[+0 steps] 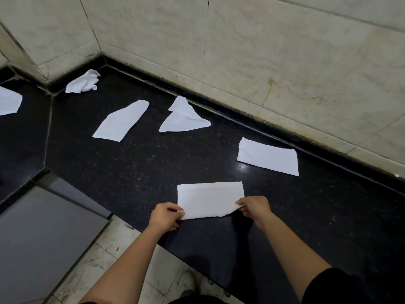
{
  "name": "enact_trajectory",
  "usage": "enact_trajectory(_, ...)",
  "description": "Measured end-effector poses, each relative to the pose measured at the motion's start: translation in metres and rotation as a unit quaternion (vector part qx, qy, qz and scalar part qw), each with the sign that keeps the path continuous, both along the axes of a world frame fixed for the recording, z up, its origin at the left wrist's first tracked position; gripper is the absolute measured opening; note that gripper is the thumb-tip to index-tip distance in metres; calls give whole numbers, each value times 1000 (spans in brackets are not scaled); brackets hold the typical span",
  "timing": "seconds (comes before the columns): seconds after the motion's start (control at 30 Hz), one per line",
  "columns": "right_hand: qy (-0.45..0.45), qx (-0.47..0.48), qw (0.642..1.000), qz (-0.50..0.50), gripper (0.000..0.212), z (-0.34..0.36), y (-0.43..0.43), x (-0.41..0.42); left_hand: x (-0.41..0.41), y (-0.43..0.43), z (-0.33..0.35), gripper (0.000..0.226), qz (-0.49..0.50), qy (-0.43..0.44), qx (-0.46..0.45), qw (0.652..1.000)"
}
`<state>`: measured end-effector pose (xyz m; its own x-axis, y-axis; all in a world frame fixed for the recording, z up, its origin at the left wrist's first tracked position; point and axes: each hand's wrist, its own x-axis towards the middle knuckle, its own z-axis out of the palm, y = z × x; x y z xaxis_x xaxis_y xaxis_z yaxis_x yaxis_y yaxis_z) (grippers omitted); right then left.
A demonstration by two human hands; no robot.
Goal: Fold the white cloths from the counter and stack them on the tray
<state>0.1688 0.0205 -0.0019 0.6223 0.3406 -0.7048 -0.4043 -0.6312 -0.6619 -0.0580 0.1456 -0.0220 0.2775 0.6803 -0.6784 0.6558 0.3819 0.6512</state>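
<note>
A white cloth (209, 199), folded to a rectangle, lies on the black counter (153, 163) near its front edge. My left hand (165, 216) pinches its near left corner and my right hand (255, 207) pinches its near right corner, which is lifted a little. Several other white cloths lie farther back: a folded one (268, 156) at the right, a triangular one (183, 117) in the middle, a flat strip (121, 120), a crumpled one (83, 84) in the corner and one (8, 103) at the left edge. No tray is in view.
Beige tiled walls (263, 51) rise right behind the counter and meet in a corner at the back left. Below the counter's front edge are a grey cabinet front (43, 238) and a tiled floor (122, 260) with my shoe on it.
</note>
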Motion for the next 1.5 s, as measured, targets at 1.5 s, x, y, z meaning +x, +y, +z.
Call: enact_trajectory(1.5,-14,23,979,200,31,-13,80,-58,13,24,-12,33,-19,-17,99,995)
